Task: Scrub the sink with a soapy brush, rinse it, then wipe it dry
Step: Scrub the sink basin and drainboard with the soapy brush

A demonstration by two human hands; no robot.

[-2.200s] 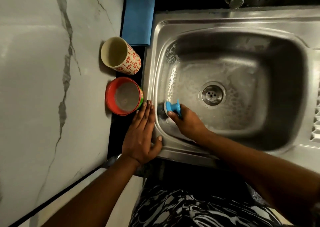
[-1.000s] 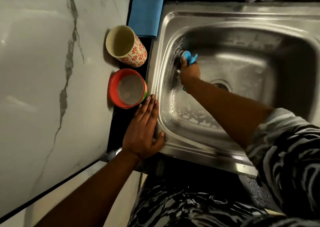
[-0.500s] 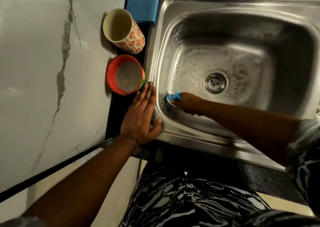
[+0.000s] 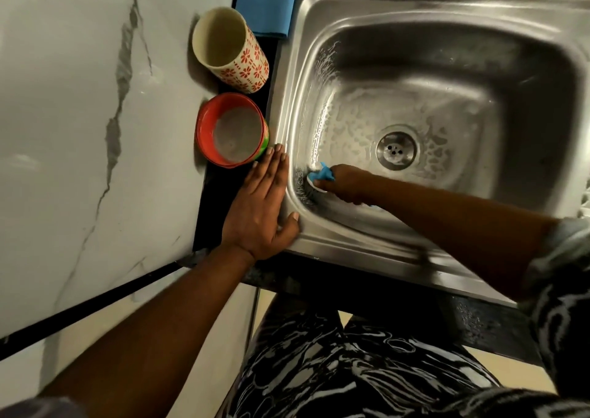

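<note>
Marble-patterned desk (image 4: 79, 114) runs along the steel sink (image 4: 415, 5), whose floor is filmed with suds around the drain (image 4: 396, 147). Left hand (image 4: 260, 213) lies flat and spread on the sink's rim, bracing. Right hand (image 4: 346, 183) is closed around the blue brush (image 4: 321, 178), pressing it against the near-left wall. Scrubbing well likely means firm overlapping strokes into that curved corner, then covering the dry-looking far wall.

- I see my right hand (image 4: 346, 183) gripping the blue brush (image 4: 321, 178) against the sink (image 4: 399, 235) wall, centre frame.
- My left hand (image 4: 261, 208) lies flat on the rim, touching the red bowl (image 4: 231, 133).
</note>
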